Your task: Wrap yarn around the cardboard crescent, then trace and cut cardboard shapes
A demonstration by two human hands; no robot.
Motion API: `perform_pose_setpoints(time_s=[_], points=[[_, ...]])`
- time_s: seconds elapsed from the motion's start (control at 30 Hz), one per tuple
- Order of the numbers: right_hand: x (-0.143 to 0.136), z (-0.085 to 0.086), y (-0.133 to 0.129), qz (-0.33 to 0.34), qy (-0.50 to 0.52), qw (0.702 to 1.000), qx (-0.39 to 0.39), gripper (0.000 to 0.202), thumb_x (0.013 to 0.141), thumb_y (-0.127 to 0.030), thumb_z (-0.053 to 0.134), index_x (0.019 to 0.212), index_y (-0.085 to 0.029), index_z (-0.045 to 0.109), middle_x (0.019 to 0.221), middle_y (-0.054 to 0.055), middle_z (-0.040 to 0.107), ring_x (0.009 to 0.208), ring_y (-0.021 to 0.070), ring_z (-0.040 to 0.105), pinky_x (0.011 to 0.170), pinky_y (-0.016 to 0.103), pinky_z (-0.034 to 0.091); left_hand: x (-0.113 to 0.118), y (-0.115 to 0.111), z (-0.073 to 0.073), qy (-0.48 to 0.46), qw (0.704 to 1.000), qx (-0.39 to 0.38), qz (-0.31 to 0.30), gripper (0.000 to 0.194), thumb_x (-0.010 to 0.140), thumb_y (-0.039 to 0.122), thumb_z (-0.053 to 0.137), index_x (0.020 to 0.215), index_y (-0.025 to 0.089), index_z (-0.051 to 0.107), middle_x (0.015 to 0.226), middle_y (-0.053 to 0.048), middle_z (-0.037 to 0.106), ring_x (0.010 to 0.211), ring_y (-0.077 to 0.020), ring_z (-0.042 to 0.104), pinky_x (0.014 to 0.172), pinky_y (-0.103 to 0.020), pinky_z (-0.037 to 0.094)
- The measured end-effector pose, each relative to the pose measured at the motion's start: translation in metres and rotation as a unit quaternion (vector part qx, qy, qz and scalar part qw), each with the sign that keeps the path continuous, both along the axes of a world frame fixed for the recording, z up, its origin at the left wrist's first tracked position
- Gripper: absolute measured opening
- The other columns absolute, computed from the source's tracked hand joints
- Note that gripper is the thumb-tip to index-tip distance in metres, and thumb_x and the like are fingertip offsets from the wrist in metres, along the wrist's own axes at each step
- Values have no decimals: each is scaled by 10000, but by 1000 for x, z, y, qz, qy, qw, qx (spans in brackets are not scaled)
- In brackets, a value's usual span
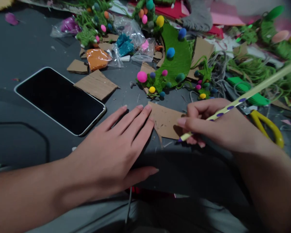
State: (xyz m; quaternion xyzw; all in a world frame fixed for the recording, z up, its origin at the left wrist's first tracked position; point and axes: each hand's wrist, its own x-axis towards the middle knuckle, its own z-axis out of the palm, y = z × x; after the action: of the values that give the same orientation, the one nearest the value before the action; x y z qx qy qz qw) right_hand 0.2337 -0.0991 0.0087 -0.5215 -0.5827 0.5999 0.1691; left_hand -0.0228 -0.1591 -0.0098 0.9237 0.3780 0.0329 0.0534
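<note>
Counter point(34, 48) underlies our left hand point(111, 147), fingers released and flat, and our right hand point(218, 129); between them lies the cardboard point(166, 121), likely steadied by left fingertips, while right fingers grasp the pencil point(264, 86) low, presumably for control.

Dark phone point(60, 100), yellow-handled scissors point(268, 127).

Illumination: dim and cool, source out of view. Soft shadow lies beneath the right hand point(206, 124) and along the near side of the table point(184, 171). Glare (small, whitish highlights) marks the orange packet point(97, 59). Far-right corner: dark, blurred
</note>
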Motion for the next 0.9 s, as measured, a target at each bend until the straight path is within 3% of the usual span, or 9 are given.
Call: perform_pose_setpoints(time_s=[0.07, 0.2, 0.27, 0.4, 0.5, 0.6, 0.7, 0.8, 0.9], points=[[2, 2, 0, 51, 15, 998, -30, 409, 824, -314, 818, 539, -213, 542, 497, -16, 650, 365, 114, 560, 330, 201, 409, -1, 2, 0, 0, 1000, -2, -7, 835, 989, 609, 488, 1565, 8, 429, 1680, -270, 282, 1527, -435, 378, 1236, -618, 352], [6, 0, 2, -34, 46, 989, 140, 367, 843, -299, 819, 581, -214, 576, 565, -16, 691, 492, 134, 654, 461, 218, 512, -2, 5, -1, -8, 1000, -9, -14, 817, 989, 604, 505, 1564, 28, 438, 1692, -256, 257, 1540, -425, 359, 1244, -610, 342], [6, -2, 3, -26, 30, 985, 166, 342, 830, -323, 840, 609, -211, 605, 619, 0, 722, 556, 149, 697, 494, 217, 530, -3, 6, -2, -15, 1000, -10, -20, 810, 988, 602, 514, 1560, 32, 443, 1693, -252, 262, 1542, -422, 355, 1249, -609, 333], [5, -2, 5, 44, -8, 997, 58, 426, 782, -421, 879, 584, -206, 569, 567, 7, 693, 525, 158, 689, 459, 215, 513, -2, 6, 1, -28, 999, -2, -22, 749, 997, 559, 518, 1542, 47, 472, 1691, -226, 293, 1547, -405, 354, 1252, -597, 334], [2, -2, 6, -5, 5, 999, 35, 444, 793, -450, 865, 576, -210, 561, 532, 6, 672, 483, 150, 666, 454, 223, 537, -1, 2, 7, -44, 999, 23, -15, 660, 1006, 458, 529, 1532, 61, 486, 1681, -187, 347, 1545, -359, 372, 1260, -546, 343], [0, -5, 6, -63, 2, 997, 48, 429, 810, -419, 855, 569, -206, 571, 526, 13, 678, 439, 125, 631, 421, 200, 523, 0, -4, 14, -60, 997, 24, -31, 564, 1006, 406, 537, 1478, 99, 556, 1578, -144, 528, 1464, -322, 486, 1235, -496, 389], [0, -7, 7, -74, 12, 996, 54, 427, 804, -378, 864, 550, -209, 565, 522, 21, 681, 423, 125, 628, 391, 191, 504, 1, -9, 19, -62, 997, 11, -37, 486, 1003, 416, 545, 1376, 120, 643, 1450, -148, 636, 1332, -328, 592, 1146, -502, 475], [3, -5, 7, -45, 9, 998, 42, 438, 811, -387, 857, 540, -209, 563, 506, 18, 667, 423, 138, 640, 382, 199, 494, 1, -11, 19, -61, 998, 7, -33, 468, 1010, 422, 529, 1337, 117, 667, 1384, -158, 667, 1298, -338, 605, 1085, -511, 515], [8, 0, 8, 13, -5, 1000, 9, 446, 808, -407, 856, 551, -204, 553, 505, 1, 650, 432, 129, 632, 393, 193, 488, 0, -11, 16, -57, 996, 6, -62, 524, 1018, 450, 513, 1391, 102, 632, 1432, -169, 641, 1395, -344, 542, 1155, -519, 470]])
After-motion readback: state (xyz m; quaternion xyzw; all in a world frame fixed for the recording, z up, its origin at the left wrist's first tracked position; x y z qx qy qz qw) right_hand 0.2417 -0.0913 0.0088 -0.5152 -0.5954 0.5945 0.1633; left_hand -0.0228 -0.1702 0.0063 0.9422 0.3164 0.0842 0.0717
